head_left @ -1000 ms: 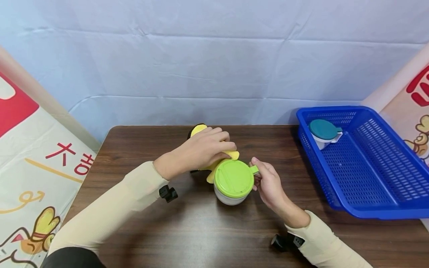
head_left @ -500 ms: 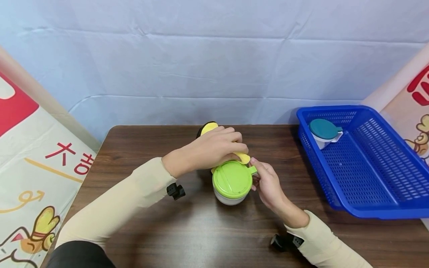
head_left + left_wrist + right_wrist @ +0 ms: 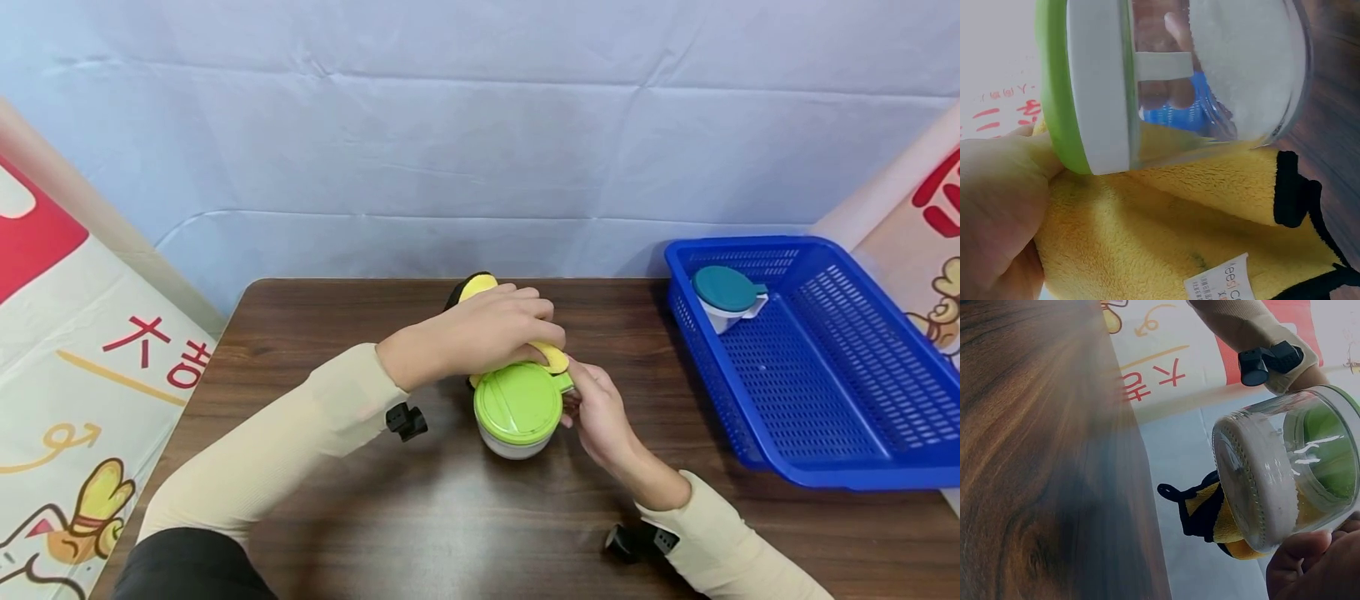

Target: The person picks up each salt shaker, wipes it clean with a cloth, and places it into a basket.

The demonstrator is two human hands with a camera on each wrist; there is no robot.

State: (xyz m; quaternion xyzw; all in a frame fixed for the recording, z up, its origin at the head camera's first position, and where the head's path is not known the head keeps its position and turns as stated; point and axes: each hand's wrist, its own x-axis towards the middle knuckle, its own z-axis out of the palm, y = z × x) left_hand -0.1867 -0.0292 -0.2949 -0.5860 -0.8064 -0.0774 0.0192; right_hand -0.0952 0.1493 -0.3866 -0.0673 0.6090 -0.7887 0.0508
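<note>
A clear seasoning jar (image 3: 519, 406) with a green flip lid hangs above the table, its underside showing in the right wrist view. White grains lie inside it. My right hand (image 3: 603, 412) grips the jar by its handle on the right. My left hand (image 3: 498, 332) holds a yellow cleaning cloth (image 3: 1116, 231) with black trim, pressing it along the far side of the lid beside the handle. In the left wrist view, the cloth spreads below the jar and carries a white label (image 3: 1222, 281). The left fingertips are partly hidden behind the cloth and lid.
A blue basket (image 3: 795, 475) stands at the right of the wooden table (image 3: 360, 533). In its back left corner sits another jar with a teal lid (image 3: 726, 289). A pale cloth backdrop (image 3: 465, 167) rises behind the table's far edge.
My left hand has moved right with the cloth, along the far side of the lid toward the handle. The jar has shifted slightly left; my right hand keeps its grip.
</note>
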